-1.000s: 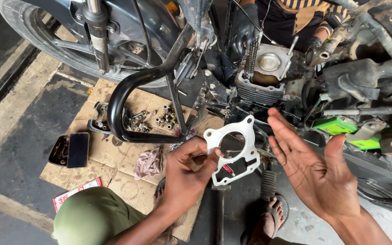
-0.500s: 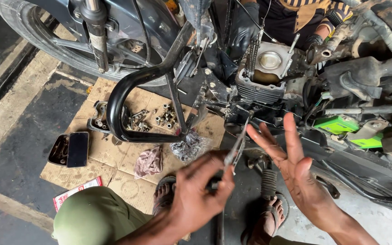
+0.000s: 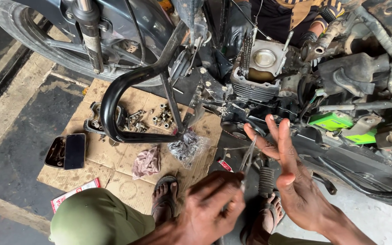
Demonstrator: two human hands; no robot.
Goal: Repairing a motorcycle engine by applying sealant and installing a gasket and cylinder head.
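Note:
My left hand (image 3: pixel 214 204) pinches a thin metal head gasket (image 3: pixel 248 159), now turned edge-on so it shows as a narrow strip. My right hand (image 3: pixel 291 181) is open beside it, fingers spread, fingertips near the gasket's upper end. Above both hands stands the motorcycle's engine cylinder (image 3: pixel 262 72) with the piston top bare, studs and a cam chain rising from it. Another person's gloved hand (image 3: pixel 239 27) rests beyond the cylinder.
A black crash guard (image 3: pixel 128 104) curves over a cardboard sheet (image 3: pixel 114 159) that carries several bolts (image 3: pixel 162 115), a rag (image 3: pixel 146 163), a plastic bag (image 3: pixel 187 147) and a phone (image 3: pixel 74 151). The front wheel (image 3: pixel 46 41) is upper left. Green battery (image 3: pixel 332 120) at right. Sandalled feet below.
The gasket went from flat and facing me to edge-on. My left hand dropped lower with it, and my right hand moved in toward the gasket with its fingers raised.

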